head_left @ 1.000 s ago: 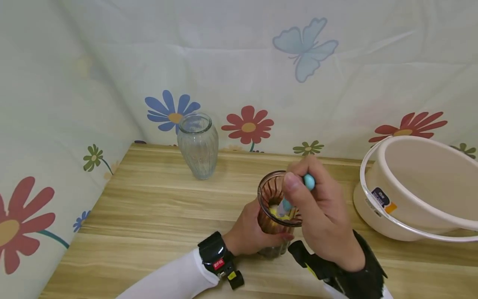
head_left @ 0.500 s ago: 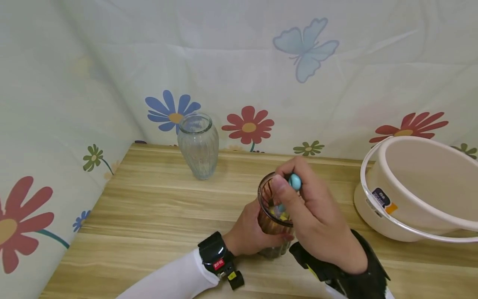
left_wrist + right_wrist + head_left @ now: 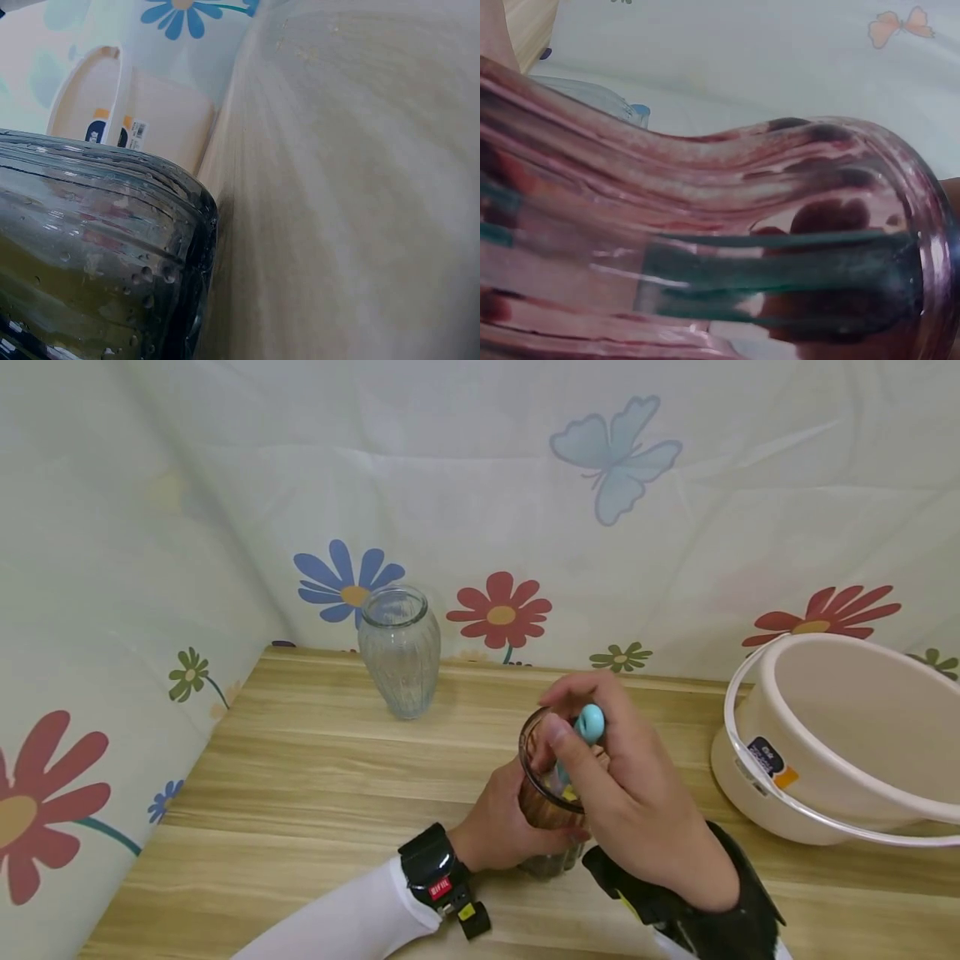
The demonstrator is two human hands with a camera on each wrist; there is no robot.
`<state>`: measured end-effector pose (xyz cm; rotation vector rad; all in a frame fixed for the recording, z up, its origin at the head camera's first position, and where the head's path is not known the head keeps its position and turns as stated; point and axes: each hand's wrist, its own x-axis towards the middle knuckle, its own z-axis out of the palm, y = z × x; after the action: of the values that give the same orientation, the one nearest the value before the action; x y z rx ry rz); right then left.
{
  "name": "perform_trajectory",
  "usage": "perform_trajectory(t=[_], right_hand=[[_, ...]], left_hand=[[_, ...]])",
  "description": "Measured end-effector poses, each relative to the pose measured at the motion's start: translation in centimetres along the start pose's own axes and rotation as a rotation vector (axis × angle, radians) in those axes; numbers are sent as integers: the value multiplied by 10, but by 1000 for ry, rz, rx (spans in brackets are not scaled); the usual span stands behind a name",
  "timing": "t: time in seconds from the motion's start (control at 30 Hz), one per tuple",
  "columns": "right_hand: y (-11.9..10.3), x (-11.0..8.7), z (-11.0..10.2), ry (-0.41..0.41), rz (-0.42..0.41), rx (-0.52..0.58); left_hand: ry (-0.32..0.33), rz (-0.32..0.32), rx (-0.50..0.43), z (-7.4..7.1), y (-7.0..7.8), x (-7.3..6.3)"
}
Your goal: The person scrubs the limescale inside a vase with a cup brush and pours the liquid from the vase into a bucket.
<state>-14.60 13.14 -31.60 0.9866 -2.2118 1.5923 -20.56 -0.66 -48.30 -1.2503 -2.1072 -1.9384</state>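
Observation:
A ribbed glass vase (image 3: 551, 862), reddish-brown towards its rim, stands on the table in the head view. My left hand (image 3: 501, 827) grips it around the side, thumb across the front. My right hand (image 3: 637, 802) holds a bottle brush (image 3: 591, 724) by its light-blue handle, reaching down through the vase's mouth. Yellow bits show inside, around the brush's lower part; its head is mostly hidden. Water drops cover the wall of the vase (image 3: 112, 262) in the left wrist view. Through the pinkish glass, the right wrist view shows the brush handle (image 3: 780, 274) lengthwise.
A clear ribbed glass vase (image 3: 401, 660) stands near the back of the wooden table (image 3: 315, 793). At the right is a cream bucket (image 3: 817, 785) with a pale bail handle and a label. Flower-printed cloth (image 3: 450, 502) hangs behind and at the left.
My right hand has shifted left and closer over the vase's mouth, and the brush handle's end has moved left with it. The left hand and vase stay in place.

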Motion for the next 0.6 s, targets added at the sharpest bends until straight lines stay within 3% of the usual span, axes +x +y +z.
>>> perform_trajectory(t=[0.37,0.5,0.6], right_hand=[[-2,-1,0,36,22,20],[3,0,0,138,-60,179],[9,0,-2,211,-147,358]], left_hand=[[12,-14,20,0,1,-1],[18,-22,36,0,2,0],[21,-5,65,0,2,1]])
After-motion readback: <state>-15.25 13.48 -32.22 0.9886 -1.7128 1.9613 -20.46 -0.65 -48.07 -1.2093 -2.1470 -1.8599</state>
